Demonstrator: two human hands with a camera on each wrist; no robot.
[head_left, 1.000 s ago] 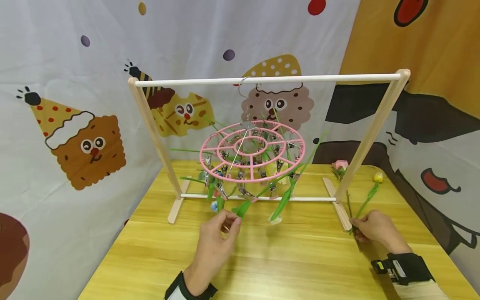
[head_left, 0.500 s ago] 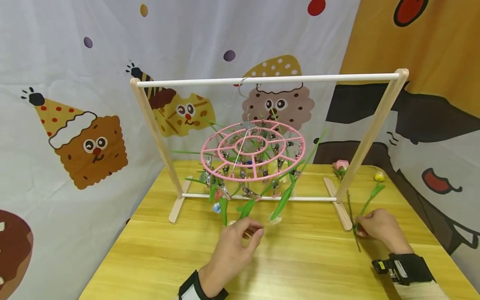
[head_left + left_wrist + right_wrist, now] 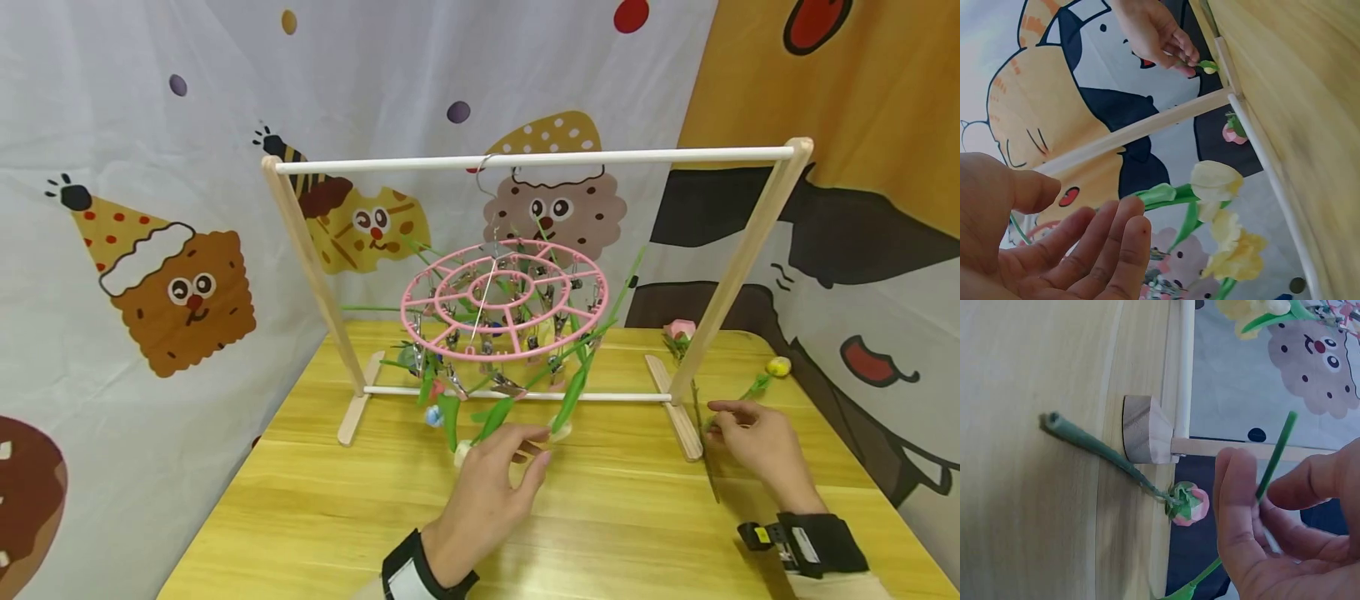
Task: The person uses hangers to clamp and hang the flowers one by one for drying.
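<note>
My right hand (image 3: 761, 450) pinches the green stem (image 3: 1277, 453) of a yellow artificial tulip (image 3: 778, 367) over the table's right side. Just below the pink round clip hanger (image 3: 517, 356), my left hand (image 3: 491, 492) holds nothing, its fingers loosely bent and thumb apart. Close to it hang a white tulip (image 3: 462, 452) and green leaves (image 3: 495, 417). Several artificial flowers dangle head down from the hanger's metal clips (image 3: 506, 383). In the left wrist view, white and yellow blooms (image 3: 1235, 250) hang beyond the left fingers.
A wooden stand with a white top bar (image 3: 637, 157) carries the hanger. Beside its right foot (image 3: 678, 425), a pink rose (image 3: 681, 330) lies on the wooden table (image 3: 337, 517), its dark stem pointing toward me. A cartoon-printed cloth (image 3: 390, 75) hangs behind.
My left hand has moved right, away from the hanging leaf it was touching. My right hand has raised the yellow tulip's stem, and its bloom has shifted right. The hanger has turned slightly.
</note>
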